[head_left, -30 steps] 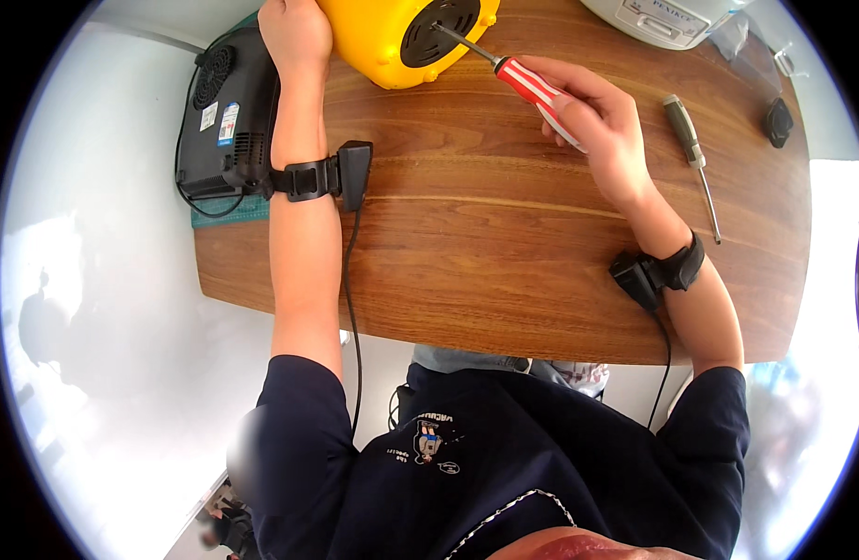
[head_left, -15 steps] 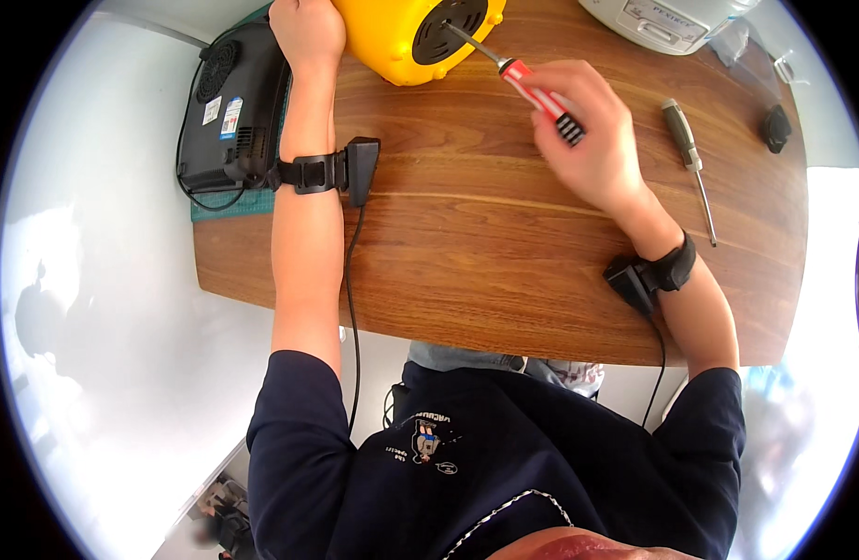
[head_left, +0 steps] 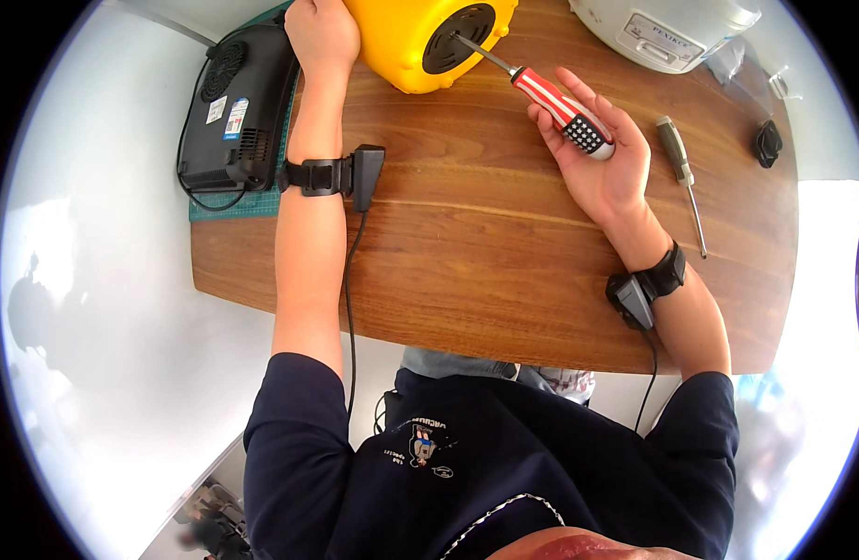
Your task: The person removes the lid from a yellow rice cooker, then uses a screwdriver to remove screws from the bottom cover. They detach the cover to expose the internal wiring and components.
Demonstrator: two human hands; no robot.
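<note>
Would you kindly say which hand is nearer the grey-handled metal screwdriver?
Right: the right hand is just left of that screwdriver; the left hand is much farther left.

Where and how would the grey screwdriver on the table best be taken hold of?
I'd grip the grey screwdriver mid-handle, coming from its left: the right hand is nearest there. The handle is the thick part, at the far end, while the thin shaft points back toward the person.

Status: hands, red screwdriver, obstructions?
Left hand at yellow body, fingertips unseen. Right hand loosely open at red screwdriver, tip at black disc. Grey screwdriver on the right, out of the way.
</note>
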